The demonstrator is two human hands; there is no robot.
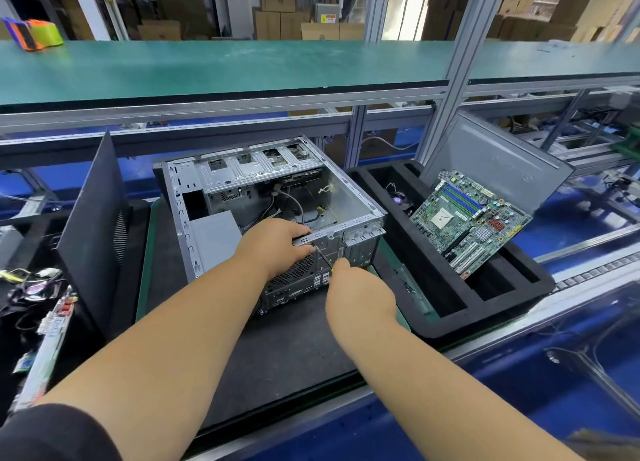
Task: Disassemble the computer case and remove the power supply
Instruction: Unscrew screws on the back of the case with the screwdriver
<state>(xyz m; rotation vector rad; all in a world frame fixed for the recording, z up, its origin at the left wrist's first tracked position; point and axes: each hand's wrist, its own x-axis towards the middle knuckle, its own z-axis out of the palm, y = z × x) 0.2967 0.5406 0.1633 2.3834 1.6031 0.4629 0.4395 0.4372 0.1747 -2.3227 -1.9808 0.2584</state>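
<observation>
The big computer case (273, 214) lies open on its side, right under both hands. Its side cover is off and its motherboard (467, 228) is out, sitting in a black foam tray (433, 322) far to the right of the right hand. The gray power supply (213, 233), just left of the left hand, looks still inside. The left hand (277, 242) curls over the case's back edge. The right hand (349, 284) holds a thin screwdriver (323, 254) against the back, so I think screws are still left.
</observation>
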